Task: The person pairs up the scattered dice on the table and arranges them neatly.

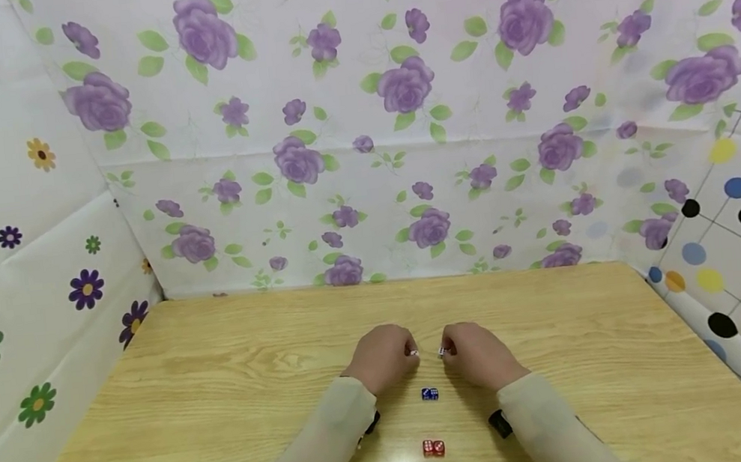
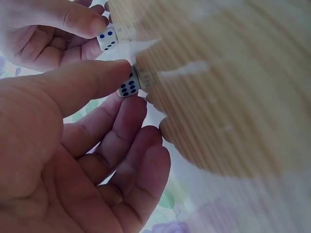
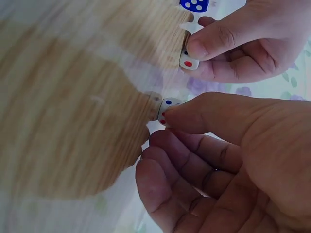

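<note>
My left hand pinches a white die between thumb and fingertips, close over the wooden tabletop. Opposite it, my right hand pinches a second white die the same way. A small gap separates the two dice in the head view. Blue pips show on the left one in the left wrist view; the right one shows blue and red pips in the right wrist view. Nearer to me, between the forearms, lies a side-by-side pair of blue dice. Closer still sits a pair of red dice.
The wood-grain table meets a wall cloth with purple roses at its back edge. A flowered cloth borders the left side, and a dotted cloth the right. Black devices sit under both wrists.
</note>
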Tool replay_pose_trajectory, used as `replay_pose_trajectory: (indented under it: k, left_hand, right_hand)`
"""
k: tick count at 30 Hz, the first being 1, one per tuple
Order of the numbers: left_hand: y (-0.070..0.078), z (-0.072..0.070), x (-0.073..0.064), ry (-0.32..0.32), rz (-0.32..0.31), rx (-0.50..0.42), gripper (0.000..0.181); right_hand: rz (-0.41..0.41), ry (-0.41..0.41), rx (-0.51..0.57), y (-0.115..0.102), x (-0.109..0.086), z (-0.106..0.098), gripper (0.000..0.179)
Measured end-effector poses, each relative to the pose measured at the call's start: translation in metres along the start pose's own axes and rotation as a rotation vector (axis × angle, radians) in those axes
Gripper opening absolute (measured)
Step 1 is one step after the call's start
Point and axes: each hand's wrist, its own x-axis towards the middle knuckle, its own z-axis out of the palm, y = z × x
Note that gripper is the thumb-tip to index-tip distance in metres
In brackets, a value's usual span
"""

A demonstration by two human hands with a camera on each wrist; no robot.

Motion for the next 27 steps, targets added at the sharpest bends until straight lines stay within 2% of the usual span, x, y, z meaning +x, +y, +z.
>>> replay_pose_trajectory:
  k: [7,12,17,27]
  left_hand:
    - [0.001,-0.003,0.001,-0.032,0.004,-0.016,0.01]
    - [0.001,-0.008,0.0,-0.045,0.02,0.017,0.014]
    - [0.0,-0.009,0.001,-0.042,0.022,0.036,0.006]
    - [0.001,-0.005,0.004,-0.06,0.014,0.061,0.008]
  right_hand:
    - [-0.027,-0.025,0.028,0.002,0.001,-0.004,0.012]
    - [-0.022,-0.061,0.041,0.006,0.003,-0.011,0.006]
    - [-0.013,-0.071,0.06,0.007,0.005,-0.012,0.003]
    - [-0.075,-0.054,0.033,0.003,0.008,-0.003,0.013]
